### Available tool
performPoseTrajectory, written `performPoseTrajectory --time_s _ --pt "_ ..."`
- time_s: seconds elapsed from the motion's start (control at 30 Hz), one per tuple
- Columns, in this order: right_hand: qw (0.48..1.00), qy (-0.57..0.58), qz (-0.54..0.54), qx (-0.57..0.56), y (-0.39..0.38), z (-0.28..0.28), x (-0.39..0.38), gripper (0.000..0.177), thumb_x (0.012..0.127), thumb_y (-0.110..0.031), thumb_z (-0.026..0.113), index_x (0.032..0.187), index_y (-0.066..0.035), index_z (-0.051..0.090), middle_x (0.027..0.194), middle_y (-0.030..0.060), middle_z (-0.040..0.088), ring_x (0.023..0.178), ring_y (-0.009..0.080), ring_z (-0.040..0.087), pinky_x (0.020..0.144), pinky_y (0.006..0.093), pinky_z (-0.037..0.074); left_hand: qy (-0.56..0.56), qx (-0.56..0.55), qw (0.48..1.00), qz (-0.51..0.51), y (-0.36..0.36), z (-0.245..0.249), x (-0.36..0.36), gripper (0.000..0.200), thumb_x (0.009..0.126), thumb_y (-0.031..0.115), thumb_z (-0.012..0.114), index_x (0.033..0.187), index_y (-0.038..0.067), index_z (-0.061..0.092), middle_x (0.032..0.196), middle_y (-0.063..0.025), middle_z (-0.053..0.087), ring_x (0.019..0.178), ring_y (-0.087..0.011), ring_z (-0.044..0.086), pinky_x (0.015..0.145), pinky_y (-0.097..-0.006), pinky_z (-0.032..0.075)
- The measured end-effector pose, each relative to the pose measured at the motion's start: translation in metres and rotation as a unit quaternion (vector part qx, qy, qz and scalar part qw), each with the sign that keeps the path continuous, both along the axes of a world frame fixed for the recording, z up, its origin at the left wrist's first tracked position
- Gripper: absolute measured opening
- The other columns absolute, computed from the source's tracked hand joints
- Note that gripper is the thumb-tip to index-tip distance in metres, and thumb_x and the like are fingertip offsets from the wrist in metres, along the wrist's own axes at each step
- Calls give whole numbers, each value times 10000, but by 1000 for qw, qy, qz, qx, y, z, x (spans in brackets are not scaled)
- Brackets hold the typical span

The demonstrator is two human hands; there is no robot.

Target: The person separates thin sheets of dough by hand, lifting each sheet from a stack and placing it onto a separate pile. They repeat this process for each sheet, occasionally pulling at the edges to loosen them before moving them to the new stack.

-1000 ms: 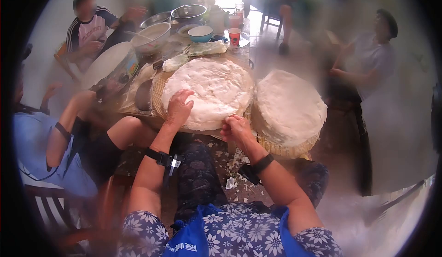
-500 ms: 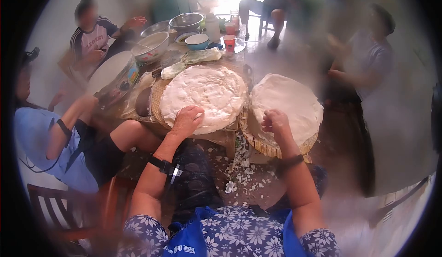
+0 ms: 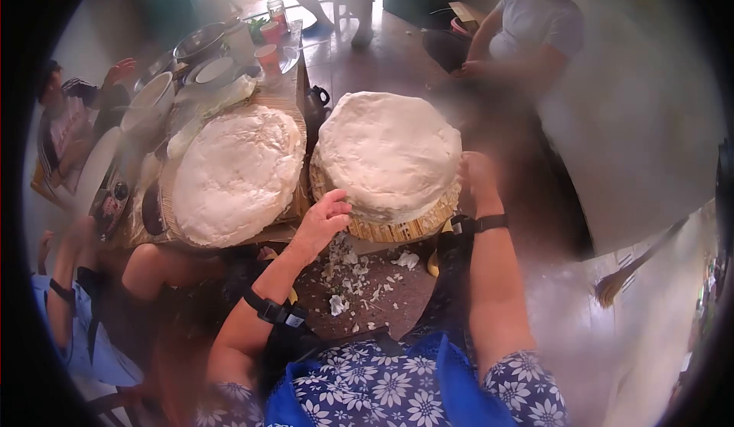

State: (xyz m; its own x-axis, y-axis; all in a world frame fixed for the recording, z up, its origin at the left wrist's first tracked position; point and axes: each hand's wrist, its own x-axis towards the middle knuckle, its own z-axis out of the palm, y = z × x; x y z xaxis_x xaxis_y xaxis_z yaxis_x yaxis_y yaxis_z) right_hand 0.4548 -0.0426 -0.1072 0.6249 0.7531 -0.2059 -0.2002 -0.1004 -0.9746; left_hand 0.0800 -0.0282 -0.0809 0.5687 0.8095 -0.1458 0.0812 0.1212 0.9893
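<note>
A thick round stack of soft white sheets (image 3: 388, 152), like thin pancakes or dough, rests on a round straw mat (image 3: 394, 230) in front of me. At the stack's front left edge is my left hand (image 3: 325, 220), its fingers loosely bent and apart, with nothing visible in them. My right hand (image 3: 480, 176) is closed against the right edge; its fingertips are hidden, so what they pinch cannot be made out. A second flat white round (image 3: 238, 175) lies on another straw mat at the left, away from both hands.
Pale scraps (image 3: 352, 274) litter the floor between my knees. On the table at the left are red cups (image 3: 267, 58), a metal bowl (image 3: 199, 42) and a white basin (image 3: 147, 100). People sit at left, right and back. A broom (image 3: 612, 285) stands at right.
My view has turned right, so the right stack now sits in the centre. My left hand has gone from the left round to the right stack; my right hand has moved to its right edge.
</note>
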Motion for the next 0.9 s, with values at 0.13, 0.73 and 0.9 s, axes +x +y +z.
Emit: performPoseTrajectory --time_s 0.13,0.73,0.9 --pt "997 -36 10 -70 0 5 -5 147 784 -105 491 845 -65 619 643 2 559 481 95 518 402 245 401 -40 -118 988 89 18 -25 13 567 826 71 526 1348 28 309 1114 -94 508 804 -158 577 707 -283 464" --pt "992 -78 25 -93 0 -18 10 128 727 -131 597 848 -90 597 701 10 580 538 115 541 466 281 421 -157 -205 954 154 45 -50 19 389 832 81 543 1207 68 441 1010 -16 511 745 -146 576 673 -288 478" --pt "976 -168 61 -128 9 -27 17 148 742 -126 581 884 -82 585 697 6 574 529 105 541 446 265 413 -158 -204 953 161 46 -39 17 326 825 65 522 1150 71 491 985 -7 520 764 -140 564 703 -285 464"
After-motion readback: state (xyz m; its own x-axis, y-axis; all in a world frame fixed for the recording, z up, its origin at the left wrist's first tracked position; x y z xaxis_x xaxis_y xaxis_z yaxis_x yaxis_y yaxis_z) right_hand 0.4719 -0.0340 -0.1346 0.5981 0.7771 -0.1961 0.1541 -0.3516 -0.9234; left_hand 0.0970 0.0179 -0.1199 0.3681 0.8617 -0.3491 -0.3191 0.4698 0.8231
